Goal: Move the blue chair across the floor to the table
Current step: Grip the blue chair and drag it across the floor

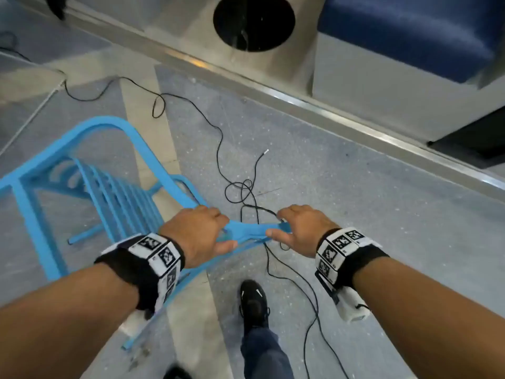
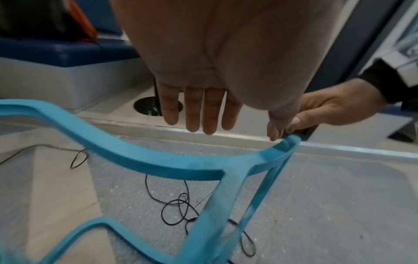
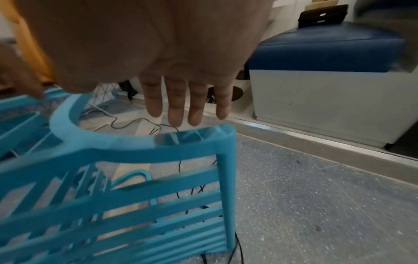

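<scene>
Tangling black cable (image 1: 247,192) beside blue chair (image 1: 114,198)

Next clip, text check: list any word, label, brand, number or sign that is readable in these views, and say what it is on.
No readable words, brands or numbers in any view.
Left wristband: black-and-white square marker patterns, no letters.
Right wristband: the same kind of marker patterns, no letters.
Blue chair: no label visible.
Black shoe: a pale mark on top, too small to read.

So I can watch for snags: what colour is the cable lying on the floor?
Black cable, clearest in the head view.
</scene>
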Tool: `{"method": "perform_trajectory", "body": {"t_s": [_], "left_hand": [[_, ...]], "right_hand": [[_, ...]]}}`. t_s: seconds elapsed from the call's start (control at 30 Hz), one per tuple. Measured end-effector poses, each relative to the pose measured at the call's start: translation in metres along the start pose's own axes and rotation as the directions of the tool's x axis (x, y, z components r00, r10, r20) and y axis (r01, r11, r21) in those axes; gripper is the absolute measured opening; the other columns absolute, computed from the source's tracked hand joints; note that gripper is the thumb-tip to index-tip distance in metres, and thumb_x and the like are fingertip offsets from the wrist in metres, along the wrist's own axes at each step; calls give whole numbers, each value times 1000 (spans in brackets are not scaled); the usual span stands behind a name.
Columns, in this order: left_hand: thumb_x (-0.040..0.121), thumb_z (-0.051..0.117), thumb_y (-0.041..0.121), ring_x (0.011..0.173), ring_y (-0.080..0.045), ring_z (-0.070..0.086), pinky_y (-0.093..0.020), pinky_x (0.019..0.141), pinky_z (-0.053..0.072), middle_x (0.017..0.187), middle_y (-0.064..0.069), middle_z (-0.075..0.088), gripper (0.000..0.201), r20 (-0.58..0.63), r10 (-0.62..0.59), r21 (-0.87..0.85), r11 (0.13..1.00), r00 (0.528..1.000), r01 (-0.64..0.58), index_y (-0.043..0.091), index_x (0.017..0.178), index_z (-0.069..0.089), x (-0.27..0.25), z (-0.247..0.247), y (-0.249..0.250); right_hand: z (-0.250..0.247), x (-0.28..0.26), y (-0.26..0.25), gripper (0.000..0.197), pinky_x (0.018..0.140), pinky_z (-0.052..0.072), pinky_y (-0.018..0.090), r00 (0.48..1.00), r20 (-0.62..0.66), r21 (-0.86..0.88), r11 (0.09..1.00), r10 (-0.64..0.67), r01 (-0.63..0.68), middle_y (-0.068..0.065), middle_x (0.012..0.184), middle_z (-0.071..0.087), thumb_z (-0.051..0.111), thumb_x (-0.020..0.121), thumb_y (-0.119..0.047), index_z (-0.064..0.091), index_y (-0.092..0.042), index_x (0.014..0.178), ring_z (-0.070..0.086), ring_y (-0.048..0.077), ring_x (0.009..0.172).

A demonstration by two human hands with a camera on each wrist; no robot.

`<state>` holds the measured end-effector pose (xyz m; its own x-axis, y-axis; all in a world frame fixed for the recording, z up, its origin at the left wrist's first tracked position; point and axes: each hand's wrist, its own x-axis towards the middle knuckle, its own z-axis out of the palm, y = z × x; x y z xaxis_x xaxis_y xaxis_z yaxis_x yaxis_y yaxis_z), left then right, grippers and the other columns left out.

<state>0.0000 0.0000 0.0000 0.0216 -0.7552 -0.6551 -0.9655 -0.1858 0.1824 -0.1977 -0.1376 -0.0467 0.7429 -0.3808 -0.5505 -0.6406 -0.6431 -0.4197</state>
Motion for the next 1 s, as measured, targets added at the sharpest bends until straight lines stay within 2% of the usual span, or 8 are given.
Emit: {"method": "perform_trajectory", "body": {"t_s": [0.1, 0.23, 0.33, 0.47, 0.67, 0.83, 0.9, 1.0], "left_hand": [[75, 31, 79, 116, -25, 43, -46, 101, 34, 126, -2, 52, 78, 54, 33, 170, 985, 998, -42, 22, 127, 45, 48, 14, -6], [71, 42, 82, 105, -27, 52, -43, 97, 36, 118, -4, 58, 81, 230, -9, 193, 981, 973, -37, 19, 121, 46, 79, 40, -15], [69, 50, 81, 81, -24, 50, -35, 75, 38, 101, -2, 63, 71, 260, -48, 172, 985, 965, 3, 20, 107, 50, 87, 41, -13], [61, 54, 83, 72, -24, 48, -32, 62, 38, 87, -1, 59, 74, 310, -114, 208, 977, 944, 50, 19, 97, 56, 96, 32, -9], [67, 59, 76, 83, -26, 55, -32, 66, 35, 98, -4, 65, 67, 301, -70, 145, 989, 951, 27, 18, 100, 56, 75, 27, -6], [64, 62, 76, 100, -31, 54, -34, 68, 31, 107, -7, 63, 74, 278, -67, 86, 995, 958, 44, 16, 106, 53, 14, 11, -27], [57, 63, 80, 98, -32, 54, -36, 69, 37, 105, -7, 63, 77, 236, -71, 34, 997, 969, 65, 18, 101, 53, -22, 4, -43], [51, 64, 82, 93, -32, 57, -39, 74, 48, 100, -7, 64, 79, 160, -91, -34, 995, 983, 98, 18, 95, 51, -88, -8, -71]], "right_hand": [[16, 25, 17, 59, 77, 44, 39, 998, 49, -127, 991, -28, 34, 6, 102, 59, 35, 85, -69, 57, -17, 104, 53, 26, 92], [31, 43, 36, 63, 62, 40, 34, 991, 118, -290, 952, -62, 94, 0, 72, 56, 24, 79, -79, 50, -22, 80, 49, 23, 64], [32, 52, 40, 77, 59, 43, 33, 987, 156, -338, 936, -46, 97, -4, 60, 48, 17, 70, -89, 57, -24, 80, 50, 20, 59], [26, 58, 38, 88, 59, 48, 33, 977, 210, -327, 939, -37, 106, -4, 60, 52, 16, 65, -92, 66, -24, 91, 53, 18, 59], [18, 43, 17, 87, 65, 50, 33, 959, 279, -354, 924, -43, 145, 2, 76, 61, 17, 70, -89, 64, -19, 91, 57, 21, 66], [-12, 15, -40, 80, 68, 45, 33, 946, 298, -385, 890, -129, 243, 4, 86, 64, 21, 74, -86, 61, -19, 92, 55, 22, 71], [-33, 0, -76, 79, 70, 48, 35, 940, 288, -399, 869, -183, 291, 2, 84, 64, 21, 74, -86, 61, -20, 90, 58, 22, 73], [-66, -28, -145, 68, 67, 40, 35, 927, 285, -444, 824, -243, 352, 2, 82, 57, 26, 79, -81, 53, -18, 83, 50, 25, 71]]}}
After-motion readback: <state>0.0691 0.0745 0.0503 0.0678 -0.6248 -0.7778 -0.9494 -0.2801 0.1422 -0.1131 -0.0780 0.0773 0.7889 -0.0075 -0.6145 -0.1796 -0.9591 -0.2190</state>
